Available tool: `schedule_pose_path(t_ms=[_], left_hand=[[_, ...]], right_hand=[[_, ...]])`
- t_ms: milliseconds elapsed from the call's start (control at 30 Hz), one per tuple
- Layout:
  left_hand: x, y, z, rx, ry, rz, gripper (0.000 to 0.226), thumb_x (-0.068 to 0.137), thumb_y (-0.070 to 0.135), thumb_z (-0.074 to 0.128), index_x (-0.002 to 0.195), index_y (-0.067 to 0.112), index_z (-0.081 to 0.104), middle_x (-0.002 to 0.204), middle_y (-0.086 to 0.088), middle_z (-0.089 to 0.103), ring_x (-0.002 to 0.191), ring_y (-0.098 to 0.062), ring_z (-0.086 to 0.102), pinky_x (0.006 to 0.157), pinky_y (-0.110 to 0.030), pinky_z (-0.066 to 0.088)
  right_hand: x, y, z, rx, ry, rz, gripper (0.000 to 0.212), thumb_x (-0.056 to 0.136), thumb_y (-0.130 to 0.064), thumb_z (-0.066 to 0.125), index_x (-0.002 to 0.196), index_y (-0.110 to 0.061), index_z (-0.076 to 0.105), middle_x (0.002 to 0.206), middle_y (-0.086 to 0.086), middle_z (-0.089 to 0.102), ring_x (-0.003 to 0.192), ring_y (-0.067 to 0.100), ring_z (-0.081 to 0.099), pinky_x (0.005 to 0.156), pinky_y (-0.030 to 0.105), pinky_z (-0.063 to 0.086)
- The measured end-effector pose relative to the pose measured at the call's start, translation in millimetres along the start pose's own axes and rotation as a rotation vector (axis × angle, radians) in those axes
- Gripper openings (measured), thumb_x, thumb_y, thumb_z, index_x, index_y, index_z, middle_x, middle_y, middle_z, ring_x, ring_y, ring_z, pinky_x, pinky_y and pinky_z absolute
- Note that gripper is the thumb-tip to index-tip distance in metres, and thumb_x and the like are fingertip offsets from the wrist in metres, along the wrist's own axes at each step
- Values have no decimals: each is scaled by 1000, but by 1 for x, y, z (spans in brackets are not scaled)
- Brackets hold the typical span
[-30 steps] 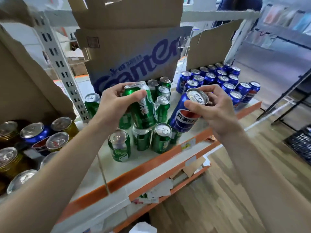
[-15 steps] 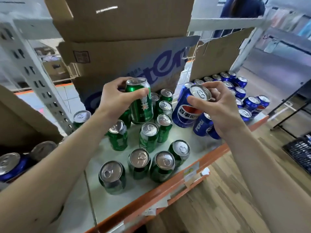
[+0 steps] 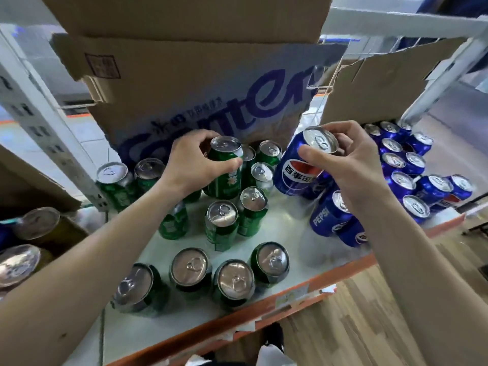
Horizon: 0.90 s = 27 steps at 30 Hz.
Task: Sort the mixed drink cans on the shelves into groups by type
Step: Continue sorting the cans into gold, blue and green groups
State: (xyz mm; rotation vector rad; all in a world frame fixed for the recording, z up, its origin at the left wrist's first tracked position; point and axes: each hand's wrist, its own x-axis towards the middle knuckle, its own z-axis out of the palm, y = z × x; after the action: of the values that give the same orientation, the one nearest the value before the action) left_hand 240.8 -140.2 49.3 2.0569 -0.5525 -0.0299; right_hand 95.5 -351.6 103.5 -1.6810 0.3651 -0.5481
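Left hand (image 3: 190, 165): fingers wrapped around the green can (image 3: 224, 167), gripping its upper side.
Green can: near upright, top tilted toward the camera, base hanging below the grip among the standing green cans (image 3: 221, 225).
Right hand (image 3: 346, 165): pinches the Pepsi can (image 3: 298, 167) at its rim.
Pepsi can: tilted, long axis running down-left from the fingers, above the white shelf (image 3: 287, 228).

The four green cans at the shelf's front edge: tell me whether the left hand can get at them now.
Probably not as things stand: the left hand is already closed around a green can. The front green cans themselves stand uncovered beneath that forearm.
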Motion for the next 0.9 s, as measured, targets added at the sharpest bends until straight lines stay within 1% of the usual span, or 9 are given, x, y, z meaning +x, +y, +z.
schedule_pose_path(t_ms=[67,100,167,300,433,533,600,733,900], left_hand=[[-2,1,6,43,0,4,55,65,47,88,111,25,67,108,13,64,101,-5,58,79,-9,39],[-4,2,9,61,-1,8,55,64,47,88,110,25,67,108,13,64,101,-6,58,81,-13,42],[-7,4,15,109,-5,13,52,63,45,89,106,27,66,103,14,64,98,-7,59,84,-22,47],[-14,7,25,195,37,-31,58,59,46,91,108,27,66,105,10,64,99,-9,59,88,-28,48],[-23,10,34,241,91,-100,63,59,43,92,113,24,67,110,13,63,102,-5,56,90,-20,41],[-31,9,40,313,114,-174,70,60,45,92,120,22,66,115,14,59,107,-3,50,91,-20,35],[-35,7,41,320,130,-226,72,59,47,91,121,23,66,115,11,62,106,-6,52,90,-21,36],[-38,8,43,326,152,-283,63,60,45,91,115,24,68,106,10,64,99,-8,57,84,-22,38],[-41,3,41,343,115,-340,54,64,42,90,112,25,71,100,8,66,95,-10,59,81,-23,40]], right_hand=[[11,6,-5,17,-40,6,57,56,-29,91,103,-19,61,98,5,74,95,25,72,85,47,59],[17,8,-8,20,-61,8,58,56,-28,91,104,-18,61,99,5,74,95,25,72,85,48,59],[26,12,-15,36,-106,11,58,57,-26,92,105,-17,61,99,5,74,94,24,72,84,45,59],[42,20,-31,63,-192,12,51,64,-13,91,106,-15,61,97,4,73,89,19,71,80,38,58],[53,26,-43,62,-270,-8,52,64,-13,91,105,-15,61,99,5,72,90,16,68,76,30,57],[56,31,-48,33,-312,-37,52,65,-10,91,106,-12,60,100,5,71,91,12,66,72,22,54],[56,34,-51,-1,-332,-59,51,64,-13,92,105,-14,60,101,4,71,92,13,67,75,22,55],[54,40,-56,-31,-345,-63,53,63,-17,93,105,-15,60,102,4,71,96,17,68,81,31,58],[48,37,-61,-5,-297,-57,52,65,-13,92,106,-11,60,103,7,71,94,16,68,74,24,55]])
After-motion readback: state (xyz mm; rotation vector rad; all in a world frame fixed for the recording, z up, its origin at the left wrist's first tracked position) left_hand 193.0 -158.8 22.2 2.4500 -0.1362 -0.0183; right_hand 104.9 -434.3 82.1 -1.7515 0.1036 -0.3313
